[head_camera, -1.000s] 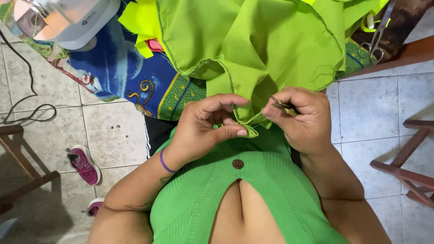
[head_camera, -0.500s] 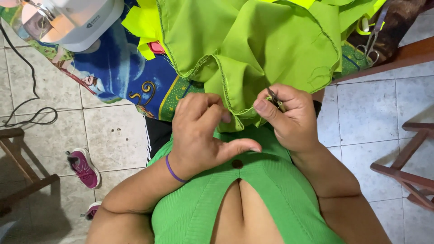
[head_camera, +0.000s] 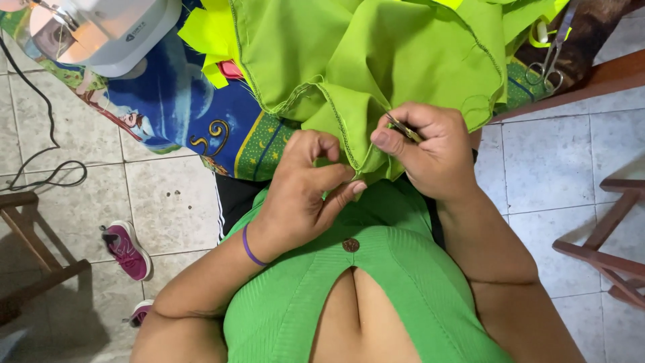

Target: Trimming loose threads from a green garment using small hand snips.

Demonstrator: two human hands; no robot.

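Note:
A lime-green cloth [head_camera: 376, 60] hangs from the table edge down to my lap. My left hand [head_camera: 306, 191] pinches its stitched seam edge between thumb and fingers. Beside it, my right hand [head_camera: 430, 151] grips a small metal thread snipper [head_camera: 403, 128] with its tip against the same seam. The two hands are close together, just above my green ribbed top. A purple band circles my left wrist.
A white sewing machine [head_camera: 101, 30] stands at the top left on a blue patterned tablecloth [head_camera: 175, 114]. Scissors [head_camera: 551, 57] lie at the top right. Wooden furniture legs [head_camera: 605, 255] flank me on the tiled floor, with pink shoes [head_camera: 124, 249] on the left.
Both hands have shifted along the seam: the right hand rose slightly with the snipper, and the left hand re-pinched the cloth edge with its thumb now tucked lower.

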